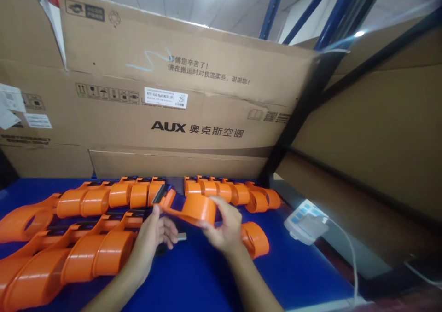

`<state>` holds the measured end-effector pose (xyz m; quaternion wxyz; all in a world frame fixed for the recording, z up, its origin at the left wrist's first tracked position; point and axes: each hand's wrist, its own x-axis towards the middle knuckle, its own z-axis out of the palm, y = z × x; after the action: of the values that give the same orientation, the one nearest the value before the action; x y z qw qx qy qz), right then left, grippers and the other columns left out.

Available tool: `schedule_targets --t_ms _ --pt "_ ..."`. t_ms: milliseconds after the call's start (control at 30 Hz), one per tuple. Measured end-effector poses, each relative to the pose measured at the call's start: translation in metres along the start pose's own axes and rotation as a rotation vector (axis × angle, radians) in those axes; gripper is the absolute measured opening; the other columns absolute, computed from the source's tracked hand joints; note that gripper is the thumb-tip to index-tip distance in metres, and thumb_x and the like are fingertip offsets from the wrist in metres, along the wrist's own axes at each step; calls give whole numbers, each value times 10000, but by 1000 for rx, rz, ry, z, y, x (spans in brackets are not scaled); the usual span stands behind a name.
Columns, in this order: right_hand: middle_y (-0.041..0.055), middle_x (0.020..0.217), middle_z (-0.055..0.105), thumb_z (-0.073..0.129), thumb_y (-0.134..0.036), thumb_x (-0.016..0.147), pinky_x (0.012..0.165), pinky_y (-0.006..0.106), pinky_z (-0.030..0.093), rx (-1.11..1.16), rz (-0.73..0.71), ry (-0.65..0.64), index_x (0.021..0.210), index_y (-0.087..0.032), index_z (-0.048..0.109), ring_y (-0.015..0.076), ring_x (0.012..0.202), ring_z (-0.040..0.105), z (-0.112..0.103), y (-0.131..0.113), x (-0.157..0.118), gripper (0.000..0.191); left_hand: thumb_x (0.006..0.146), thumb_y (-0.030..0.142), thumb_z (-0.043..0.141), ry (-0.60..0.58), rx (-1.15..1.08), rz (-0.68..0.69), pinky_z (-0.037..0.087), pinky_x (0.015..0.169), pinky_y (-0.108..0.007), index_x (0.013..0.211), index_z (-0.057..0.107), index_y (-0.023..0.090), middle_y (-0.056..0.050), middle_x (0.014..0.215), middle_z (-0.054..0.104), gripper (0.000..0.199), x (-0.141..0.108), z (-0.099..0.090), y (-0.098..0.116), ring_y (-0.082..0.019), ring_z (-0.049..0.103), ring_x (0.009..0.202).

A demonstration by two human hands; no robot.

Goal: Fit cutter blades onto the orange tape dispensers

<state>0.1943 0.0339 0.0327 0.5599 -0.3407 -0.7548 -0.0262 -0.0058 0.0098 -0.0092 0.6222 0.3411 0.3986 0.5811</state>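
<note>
Tape dispenser [200, 208] above table [193, 275]: smooth plastic, glossy. Rowed dispensers [115, 252] on table: same shiny plastic. Table top: smooth, low sheen. Behind table: matt cardboard [113, 128] with smooth paper label [165, 98]. At table's right side: smooth plastic power strip [304, 222].

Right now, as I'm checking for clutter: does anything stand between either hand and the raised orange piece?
Nothing visible does: the right hand grips the orange piece directly, and the left hand's thumb appears to touch its dark end.
</note>
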Motion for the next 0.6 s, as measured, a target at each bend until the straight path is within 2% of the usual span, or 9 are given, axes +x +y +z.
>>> schedule_targets --t_ms 67,200,333,467,600 --pt "106 905 725 564 -637 876 707 369 575 -1 85 115 1091 -174 646 271 766 712 -7 2 3 517 824 764 505 -45 38 -41 425 361 -244 1007 616 170 -1 560 645 631 2 -2 0 -171 586 405" --pt "78 871 713 502 -568 942 704 342 553 -8 263 312 1054 -167 653 243 772 690 -38 1 16 443 852 645 576 -39 114 21 370 363 -197 1068 614 190 22 622 640 505 -2 -3 -3 -130 557 419" --pt "85 862 722 500 -597 932 720 345 533 -180 426 366 964 -159 666 247 775 677 -93 -1 14 470 838 567 640 -101 178 2 344 381 -186 1018 638 199 28 631 611 410 -9 0 -6 -113 536 441" --pt "96 772 699 512 -672 874 706 384 499 -600 626 396 920 -178 683 273 711 659 -147 -2 -8 524 867 529 637 -182 164 16 364 423 -202 983 639 204 25 647 599 345 -14 5 -7 -111 527 468" --pt "95 638 657 498 -706 860 625 424 482 -828 793 287 810 -265 630 300 618 652 -177 -1 -36 462 880 498 646 -289 186 69 388 473 -223 960 647 195 13 636 602 313 -18 9 -8 -123 541 503"
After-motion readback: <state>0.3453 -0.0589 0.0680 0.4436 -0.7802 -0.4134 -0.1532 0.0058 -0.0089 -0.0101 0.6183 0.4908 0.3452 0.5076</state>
